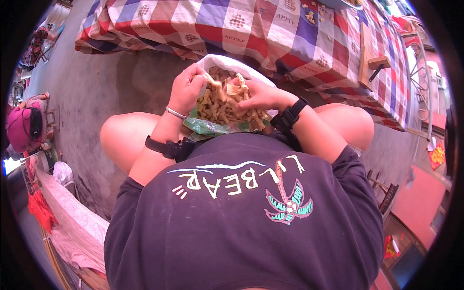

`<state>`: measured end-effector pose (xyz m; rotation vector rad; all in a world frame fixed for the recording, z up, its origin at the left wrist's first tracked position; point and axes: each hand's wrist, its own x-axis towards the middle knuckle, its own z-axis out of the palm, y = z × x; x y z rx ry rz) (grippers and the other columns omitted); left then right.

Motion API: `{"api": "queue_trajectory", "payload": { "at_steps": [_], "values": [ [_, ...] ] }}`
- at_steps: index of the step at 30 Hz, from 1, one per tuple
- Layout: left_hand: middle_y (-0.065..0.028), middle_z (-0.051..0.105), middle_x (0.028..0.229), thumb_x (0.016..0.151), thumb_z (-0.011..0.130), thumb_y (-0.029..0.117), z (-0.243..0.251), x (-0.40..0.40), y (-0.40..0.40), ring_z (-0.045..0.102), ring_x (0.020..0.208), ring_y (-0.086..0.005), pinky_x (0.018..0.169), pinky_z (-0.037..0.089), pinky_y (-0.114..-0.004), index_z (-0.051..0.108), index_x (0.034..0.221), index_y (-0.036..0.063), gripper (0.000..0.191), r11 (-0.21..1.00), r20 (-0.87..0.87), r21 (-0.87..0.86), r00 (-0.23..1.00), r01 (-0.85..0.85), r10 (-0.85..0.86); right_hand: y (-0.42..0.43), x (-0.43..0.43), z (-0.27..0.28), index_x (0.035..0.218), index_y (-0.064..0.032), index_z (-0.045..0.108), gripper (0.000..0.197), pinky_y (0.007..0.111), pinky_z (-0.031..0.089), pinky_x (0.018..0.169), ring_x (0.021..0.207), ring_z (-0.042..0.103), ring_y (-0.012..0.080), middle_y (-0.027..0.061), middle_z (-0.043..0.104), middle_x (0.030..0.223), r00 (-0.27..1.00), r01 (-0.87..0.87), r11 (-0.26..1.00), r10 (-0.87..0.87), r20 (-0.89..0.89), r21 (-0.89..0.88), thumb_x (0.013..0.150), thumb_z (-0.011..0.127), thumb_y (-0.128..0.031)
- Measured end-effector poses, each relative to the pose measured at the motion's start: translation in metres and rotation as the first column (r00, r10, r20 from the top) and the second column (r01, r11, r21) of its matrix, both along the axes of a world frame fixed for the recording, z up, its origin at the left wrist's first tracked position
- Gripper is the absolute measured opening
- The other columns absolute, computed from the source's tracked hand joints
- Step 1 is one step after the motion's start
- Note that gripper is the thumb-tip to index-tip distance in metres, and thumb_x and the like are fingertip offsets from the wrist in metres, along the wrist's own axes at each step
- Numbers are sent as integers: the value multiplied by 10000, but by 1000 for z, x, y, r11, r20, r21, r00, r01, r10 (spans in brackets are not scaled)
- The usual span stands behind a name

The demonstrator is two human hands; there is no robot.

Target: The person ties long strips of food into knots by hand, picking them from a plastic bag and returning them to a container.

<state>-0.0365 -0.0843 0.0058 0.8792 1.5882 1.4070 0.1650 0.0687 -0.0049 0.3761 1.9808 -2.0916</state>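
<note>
A white sack with a green lower edge stands at my lap, full of pale tan, knotted pieces that look like dried food; their exact kind is unclear. Above it, my left hand pinches one pale strip between thumb and fingers. My right hand holds a knotted piece by its fingers, close beside the strip. Whether the two pieces are joined cannot be told. Black straps sit on both forearms.
Beyond the sack stands a table with a checked cloth, bearing loose pale crumbs, a wooden board with a block and dark lever and part of a light-blue tray. A person in pink sits at the far left.
</note>
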Motion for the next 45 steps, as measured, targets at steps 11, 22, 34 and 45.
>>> {"api": "queue_trajectory", "payload": {
  "at_steps": [11, 22, 34, 45],
  "values": [
    [-7, 585, 801, 911, 674, 178, 5, 23, 3, 546, 721, -95, 676, 459, -266, 607, 941, 51, 147, 983, -317, 2, 933, 182, -172, -7, -1, 9, 1389, -63, 454, 596, 341, 480, 986, 1134, 573, 165, 83, 597, 1238, 999, 26, 989, -22, 30, -144, 846, 698, -70],
    [-15, 519, 795, 995, 541, 142, 10, 6, 3, 526, 674, -104, 732, 496, -307, 481, 924, 73, 116, 991, 474, 106, 880, -87, 27, -5, -2, 35, 1303, -61, 520, 540, 282, 470, 940, 1070, 562, 121, 39, 592, 1169, 996, 84, 916, -73, 42, -393, 794, 700, -36],
    [35, 539, 708, 977, 588, 183, 5, 9, 6, 459, 537, -51, 500, 386, -198, 568, 923, 88, 111, 1000, 464, 17, 886, -26, 15, 2, 4, 33, 1304, -45, 515, 506, 305, 471, 984, 1114, 567, 148, 58, 584, 1219, 999, 7, 870, -22, -25, -493, 826, 682, -33],
    [77, 513, 710, 959, 644, 246, 3, 21, -1, 432, 554, -6, 479, 330, -166, 571, 914, 101, 169, 938, 322, -175, 917, 300, -234, -4, -2, 30, 1291, -45, 508, 490, 299, 463, 971, 1117, 560, 145, 62, 578, 1203, 987, 103, 884, -149, -66, -457, 828, 669, -66]
  ]
}}
